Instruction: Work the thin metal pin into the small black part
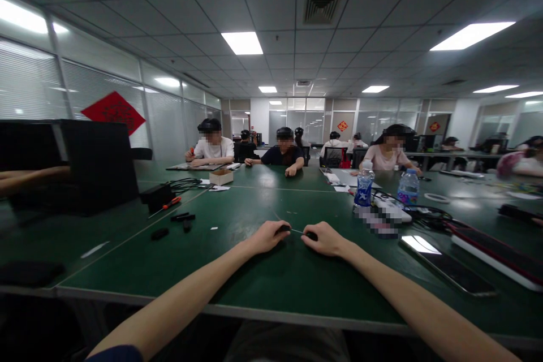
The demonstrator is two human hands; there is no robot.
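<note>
My left hand [270, 236] is closed around a small black object [283, 228], low over the green table [169, 271]. My right hand [323, 238] grips another small black piece [311, 235] a short way to the right. A thin pale line, like a slim rod or thread, spans the gap between the two. The fingers cover most of both black pieces, so I cannot tell their kind. Left of my hands lie several small black parts [183, 218] and a screwdriver [172, 203] with an orange handle.
To the right are a phone [447, 266], two bottles [363, 185], tangled black cables [430, 216] and a red-and-white case [498, 254]. A small cardboard box [221, 177] and a black box [156, 198] stand left. Several people sit around the table.
</note>
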